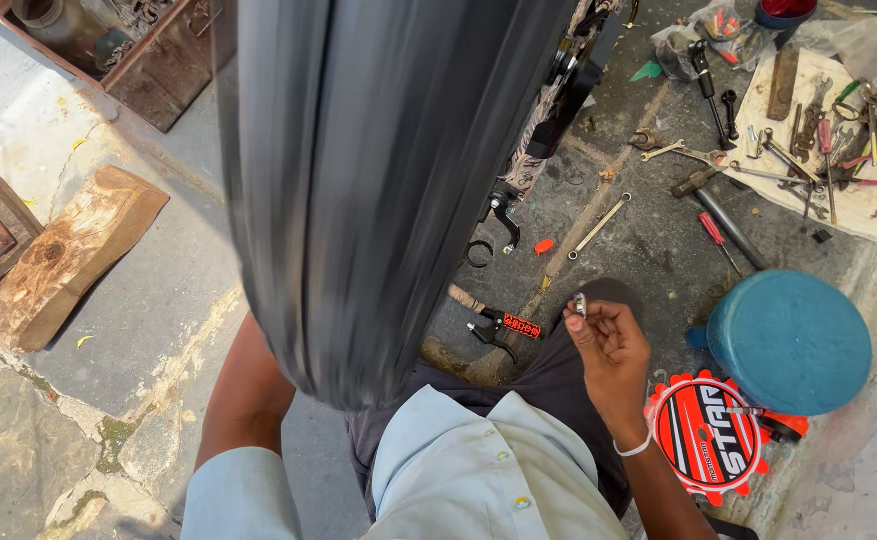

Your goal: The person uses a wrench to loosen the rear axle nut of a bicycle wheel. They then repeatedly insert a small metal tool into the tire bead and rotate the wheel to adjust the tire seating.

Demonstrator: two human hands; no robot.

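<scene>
A large black tyre fills the middle of the head view, blurred as if turning. My right hand is raised beside it on the right, its fingertips pinching a small shiny metal part. My left forearm reaches forward under the tyre's left edge, and the left hand itself is hidden behind the tyre. A black brake lever with a red grip lies on the ground just left of my right hand.
A blue round stool and a red-and-white round plate sit at right. Spanners, screwdrivers and pliers lie on a cloth at top right. A wooden log and a rusty metal box sit at left.
</scene>
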